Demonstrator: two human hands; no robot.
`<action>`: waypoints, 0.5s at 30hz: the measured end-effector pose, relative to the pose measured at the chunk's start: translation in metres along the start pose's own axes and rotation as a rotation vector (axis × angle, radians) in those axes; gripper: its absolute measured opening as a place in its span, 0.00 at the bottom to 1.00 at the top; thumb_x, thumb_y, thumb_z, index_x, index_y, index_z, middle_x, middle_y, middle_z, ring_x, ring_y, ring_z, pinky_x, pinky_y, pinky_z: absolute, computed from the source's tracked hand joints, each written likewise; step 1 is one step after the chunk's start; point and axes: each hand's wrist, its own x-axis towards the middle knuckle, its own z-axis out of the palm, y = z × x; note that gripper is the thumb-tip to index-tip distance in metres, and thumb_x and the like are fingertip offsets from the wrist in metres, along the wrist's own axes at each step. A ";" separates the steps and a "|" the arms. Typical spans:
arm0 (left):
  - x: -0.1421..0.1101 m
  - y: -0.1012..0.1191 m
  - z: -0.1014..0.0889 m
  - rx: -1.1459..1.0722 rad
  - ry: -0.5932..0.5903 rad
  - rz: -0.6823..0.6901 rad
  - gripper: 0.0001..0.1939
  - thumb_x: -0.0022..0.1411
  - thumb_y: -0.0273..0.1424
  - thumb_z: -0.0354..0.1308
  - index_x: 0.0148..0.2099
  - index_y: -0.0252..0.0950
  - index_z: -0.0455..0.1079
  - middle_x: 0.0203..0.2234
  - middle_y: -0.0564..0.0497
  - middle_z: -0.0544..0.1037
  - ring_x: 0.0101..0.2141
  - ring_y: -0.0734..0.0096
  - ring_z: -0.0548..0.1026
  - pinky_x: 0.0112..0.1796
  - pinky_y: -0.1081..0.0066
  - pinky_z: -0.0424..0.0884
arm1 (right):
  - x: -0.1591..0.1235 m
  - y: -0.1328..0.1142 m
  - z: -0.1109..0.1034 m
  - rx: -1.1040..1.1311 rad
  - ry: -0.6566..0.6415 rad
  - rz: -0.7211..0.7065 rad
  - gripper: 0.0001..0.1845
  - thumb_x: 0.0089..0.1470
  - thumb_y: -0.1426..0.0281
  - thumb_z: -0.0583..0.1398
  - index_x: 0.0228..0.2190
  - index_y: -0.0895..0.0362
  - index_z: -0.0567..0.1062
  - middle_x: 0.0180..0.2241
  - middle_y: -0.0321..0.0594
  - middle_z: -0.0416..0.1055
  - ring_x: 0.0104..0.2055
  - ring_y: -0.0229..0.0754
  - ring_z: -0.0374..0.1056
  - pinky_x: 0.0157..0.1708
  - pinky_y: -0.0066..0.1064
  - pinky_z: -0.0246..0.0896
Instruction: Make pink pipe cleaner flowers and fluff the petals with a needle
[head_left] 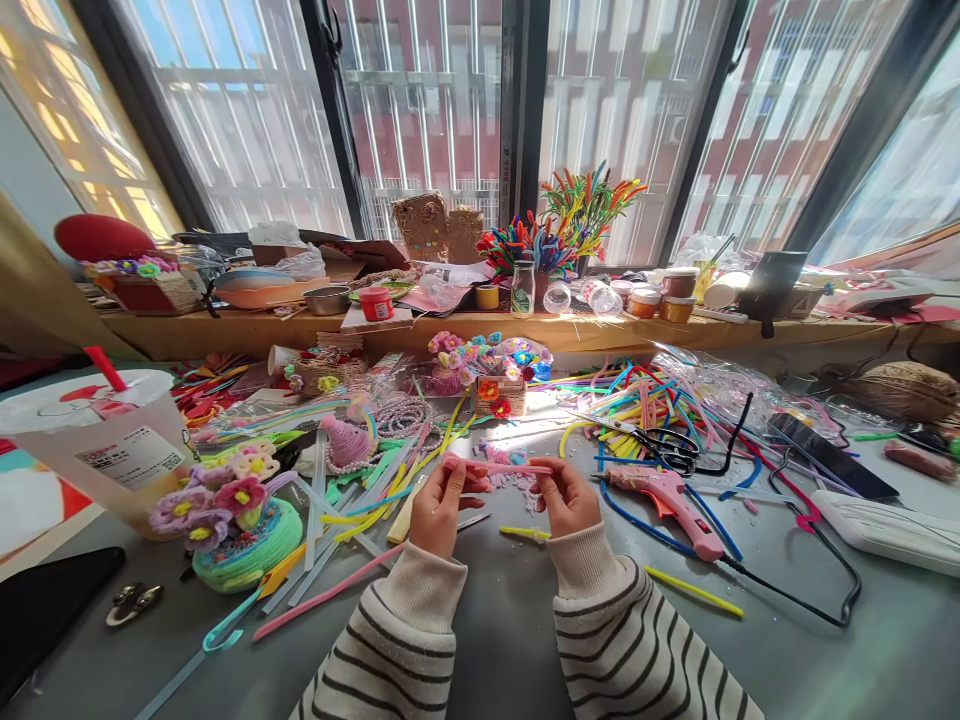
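Both my hands are raised over the grey table and pinch one pink pipe cleaner held level between them. My left hand grips its left end with thumb and fingers closed. My right hand pinches the right end the same way. Striped sleeves cover both wrists. More loose pipe cleaners lie just left of my hands, and a short yellow piece lies between them on the table.
A pink glue gun with a black cord lies right of my hands, black scissors behind it. A green yarn base with flowers and a lidded drink cup stand left. The wooden window ledge holds jars and craft flowers.
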 end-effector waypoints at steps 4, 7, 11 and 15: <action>-0.002 0.000 -0.001 0.094 0.007 0.045 0.13 0.46 0.38 0.53 0.28 0.31 0.66 0.22 0.50 0.73 0.20 0.76 0.69 0.16 0.79 0.64 | 0.000 0.001 -0.002 -0.148 -0.007 -0.131 0.13 0.48 0.66 0.49 0.31 0.60 0.69 0.20 0.36 0.62 0.16 0.31 0.58 0.13 0.22 0.56; -0.003 0.001 0.000 0.139 -0.022 0.037 0.14 0.46 0.38 0.53 0.28 0.31 0.66 0.21 0.51 0.72 0.19 0.78 0.68 0.19 0.78 0.65 | 0.001 0.003 -0.003 -0.245 -0.009 -0.296 0.15 0.49 0.70 0.46 0.33 0.59 0.71 0.25 0.39 0.62 0.17 0.31 0.57 0.14 0.23 0.56; -0.004 0.001 -0.001 0.244 -0.027 0.040 0.14 0.46 0.39 0.53 0.27 0.31 0.67 0.18 0.53 0.71 0.16 0.81 0.63 0.16 0.80 0.60 | 0.001 0.003 -0.003 -0.325 0.008 -0.402 0.15 0.48 0.73 0.46 0.34 0.58 0.70 0.27 0.41 0.63 0.22 0.33 0.60 0.18 0.24 0.58; -0.002 0.002 -0.002 0.361 0.030 0.101 0.13 0.45 0.39 0.54 0.26 0.32 0.69 0.18 0.52 0.72 0.21 0.77 0.67 0.23 0.78 0.63 | -0.001 -0.001 -0.002 -0.341 0.032 -0.380 0.12 0.45 0.73 0.50 0.33 0.58 0.69 0.26 0.40 0.65 0.23 0.34 0.62 0.16 0.22 0.58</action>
